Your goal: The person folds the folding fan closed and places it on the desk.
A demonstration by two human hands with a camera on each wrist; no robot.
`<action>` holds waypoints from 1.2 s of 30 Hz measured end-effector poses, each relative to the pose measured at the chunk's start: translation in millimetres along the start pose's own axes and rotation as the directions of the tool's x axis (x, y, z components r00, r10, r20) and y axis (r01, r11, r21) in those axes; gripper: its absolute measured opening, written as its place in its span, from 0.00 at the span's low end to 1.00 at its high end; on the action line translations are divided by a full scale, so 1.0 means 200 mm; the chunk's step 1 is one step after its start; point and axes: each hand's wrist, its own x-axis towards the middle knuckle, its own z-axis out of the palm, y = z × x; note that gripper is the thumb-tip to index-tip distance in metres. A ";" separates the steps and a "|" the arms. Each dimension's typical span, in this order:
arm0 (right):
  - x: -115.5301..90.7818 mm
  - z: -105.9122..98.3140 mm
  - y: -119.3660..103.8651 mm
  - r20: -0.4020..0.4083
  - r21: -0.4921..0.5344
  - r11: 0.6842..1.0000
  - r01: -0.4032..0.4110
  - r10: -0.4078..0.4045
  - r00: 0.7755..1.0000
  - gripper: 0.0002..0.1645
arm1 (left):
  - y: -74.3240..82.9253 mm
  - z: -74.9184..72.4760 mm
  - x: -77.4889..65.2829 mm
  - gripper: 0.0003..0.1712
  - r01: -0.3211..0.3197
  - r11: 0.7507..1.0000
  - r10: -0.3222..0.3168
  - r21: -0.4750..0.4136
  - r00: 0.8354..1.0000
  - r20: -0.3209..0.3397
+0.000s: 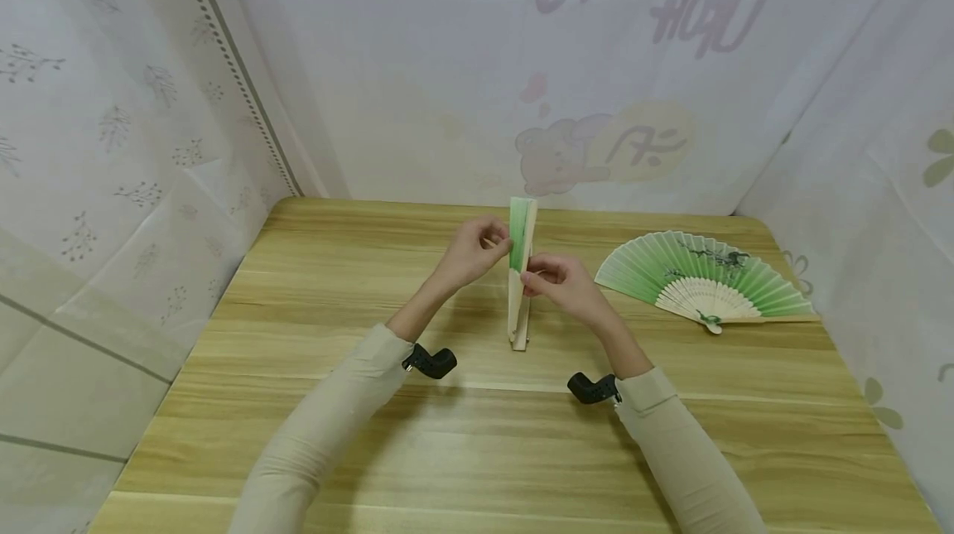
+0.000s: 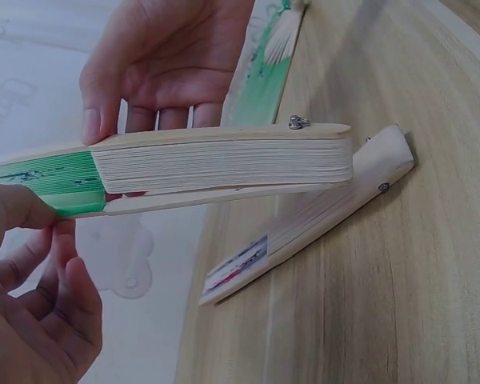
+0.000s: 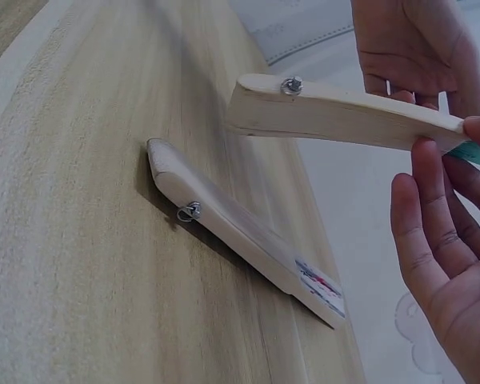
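Observation:
A folded hand fan (image 1: 517,261) with pale ribs and green leaf is held above the table between both hands. At its green end, my left hand (image 1: 475,251) pinches the edge with thumb and fingers, as the left wrist view shows. My right hand (image 1: 568,284) grips the opposite side where the leaf meets the ribs, its thumb (image 2: 102,120) on the outer guard. A small metal rivet (image 2: 298,122) sits near the rib end. Beneath lies a second folded fan (image 3: 232,232), its leaf pale with dark and red marks; the held fan mostly hides it in the head view.
To the right, a spread green fan (image 1: 708,277) with a dark printed design lies on the wooden table (image 1: 462,451). Patterned cloth (image 1: 417,79) hangs behind the table and at both sides. Each wrist wears a black device (image 1: 432,362).

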 end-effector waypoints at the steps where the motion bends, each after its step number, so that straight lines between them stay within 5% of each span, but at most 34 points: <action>1: 0.00 0.00 0.00 -0.003 -0.003 1.000 -0.004 0.004 1.000 0.13 | 0.00 0.00 0.00 0.03 0.012 1.000 -0.012 -0.012 1.000 0.008; 22: 0.01 0.01 -0.01 -0.065 0.039 0.998 -0.039 0.041 0.997 0.12 | -0.01 0.04 -0.03 0.05 0.076 0.996 -0.071 -0.046 0.992 0.105; 31: -0.01 -0.01 0.01 -0.106 0.084 0.995 -0.045 0.054 0.993 0.11 | -0.06 0.03 -0.07 0.08 0.168 0.983 -0.146 -0.072 0.959 0.243; 36: -0.02 -0.01 0.03 -0.137 0.105 0.993 -0.058 0.072 0.988 0.12 | -0.06 0.04 -0.10 0.07 0.163 0.980 -0.131 -0.112 0.959 0.250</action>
